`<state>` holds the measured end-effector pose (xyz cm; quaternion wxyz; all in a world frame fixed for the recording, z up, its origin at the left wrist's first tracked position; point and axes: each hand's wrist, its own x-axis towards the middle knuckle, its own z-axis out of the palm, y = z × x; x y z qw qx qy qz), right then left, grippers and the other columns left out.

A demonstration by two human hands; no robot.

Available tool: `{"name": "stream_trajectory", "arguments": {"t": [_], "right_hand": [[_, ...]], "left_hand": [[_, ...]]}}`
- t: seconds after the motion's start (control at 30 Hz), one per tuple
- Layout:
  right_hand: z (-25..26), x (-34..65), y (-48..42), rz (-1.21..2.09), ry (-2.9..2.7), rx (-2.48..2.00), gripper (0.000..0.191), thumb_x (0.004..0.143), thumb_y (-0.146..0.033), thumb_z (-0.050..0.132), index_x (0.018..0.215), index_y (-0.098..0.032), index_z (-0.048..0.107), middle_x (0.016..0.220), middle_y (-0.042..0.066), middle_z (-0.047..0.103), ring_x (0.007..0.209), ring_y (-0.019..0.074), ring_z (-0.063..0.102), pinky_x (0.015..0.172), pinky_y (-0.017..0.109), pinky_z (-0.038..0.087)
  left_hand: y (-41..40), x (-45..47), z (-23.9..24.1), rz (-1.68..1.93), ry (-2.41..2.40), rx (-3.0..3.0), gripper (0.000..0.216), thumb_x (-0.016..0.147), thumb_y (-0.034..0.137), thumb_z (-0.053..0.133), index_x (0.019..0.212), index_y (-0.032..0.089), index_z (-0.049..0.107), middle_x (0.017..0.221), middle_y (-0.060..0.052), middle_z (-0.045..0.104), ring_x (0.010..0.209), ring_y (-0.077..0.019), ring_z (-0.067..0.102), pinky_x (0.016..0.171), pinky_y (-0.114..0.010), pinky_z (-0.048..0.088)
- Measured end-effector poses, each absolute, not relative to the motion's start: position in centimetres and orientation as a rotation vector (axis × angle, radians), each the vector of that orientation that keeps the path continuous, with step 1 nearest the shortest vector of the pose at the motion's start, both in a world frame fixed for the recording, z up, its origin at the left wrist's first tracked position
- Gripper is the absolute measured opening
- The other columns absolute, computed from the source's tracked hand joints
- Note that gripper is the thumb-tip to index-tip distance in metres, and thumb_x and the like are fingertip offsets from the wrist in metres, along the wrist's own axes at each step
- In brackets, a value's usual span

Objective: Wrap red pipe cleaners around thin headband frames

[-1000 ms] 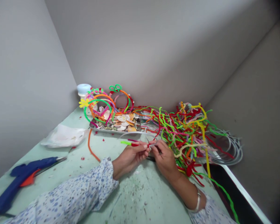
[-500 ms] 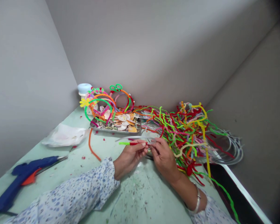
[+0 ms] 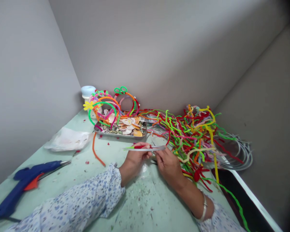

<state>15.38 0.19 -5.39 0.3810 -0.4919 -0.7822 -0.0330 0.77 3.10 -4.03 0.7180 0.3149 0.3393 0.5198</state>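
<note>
A thin whitish headband, seen nearly edge-on, lies between my two hands above the table. Part of it is covered in fuzzy green and red pipe cleaner. My left hand is closed in a pinch around the covered part. On the other side, the fingers of my right hand are pressed together at the headband's right end. Any pipe cleaner tip between those right fingertips is too small to make out.
Behind my hands stands a metal tray of shells, with finished colourful headbands on it. To the right spreads a heap of pipe cleaners beside bare grey headbands. A blue glue gun and a plastic bag lie left.
The headband has turned: its bare strip, which arched behind my fingers, now lies lower across the front of the wrapped part. Both hands stay in nearly the same place, still gripping.
</note>
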Motion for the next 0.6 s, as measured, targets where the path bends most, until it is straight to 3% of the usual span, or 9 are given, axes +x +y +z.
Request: {"name": "stream_trajectory", "arguments": {"t": [0.17, 0.4, 0.6], "right_hand": [[-5.3, 15.3, 0.2, -0.004, -1.957, -1.195, 0.025, 0.089, -0.011, 0.049, 0.108, -0.017, 0.064, 0.097, 0.01, 0.066, 0.088, 0.0212, 0.063, 0.078, 0.034, 0.053], [-4.8, 14.9, -0.3, 0.149, -1.865, -1.155, 0.021, 0.09, -0.014, 0.05, 0.106, -0.017, 0.065, 0.091, 0.008, 0.065, 0.084, 0.0191, 0.063, 0.076, 0.032, 0.052], [-4.6, 14.7, -0.5, 0.199, -1.839, -1.16, 0.021, 0.091, -0.015, 0.049, 0.106, -0.019, 0.065, 0.091, 0.008, 0.066, 0.083, 0.0189, 0.063, 0.075, 0.032, 0.053]], "left_hand": [[3.0, 0.5, -4.3, 1.213, 0.933, 0.982, 0.016, 0.07, 0.028, 0.071, 0.078, 0.015, 0.066, 0.063, 0.001, 0.062, 0.055, -0.0096, 0.054, 0.054, -0.021, 0.041], [1.8, 0.0, -3.1, 1.29, 1.079, 1.437, 0.013, 0.085, 0.029, 0.058, 0.087, 0.018, 0.066, 0.08, -0.002, 0.068, 0.076, -0.0143, 0.061, 0.071, -0.023, 0.046], [1.7, 0.1, -3.6, 1.321, 1.112, 1.47, 0.013, 0.085, 0.029, 0.057, 0.088, 0.019, 0.065, 0.082, -0.002, 0.068, 0.077, -0.0147, 0.062, 0.072, -0.024, 0.046]]}}
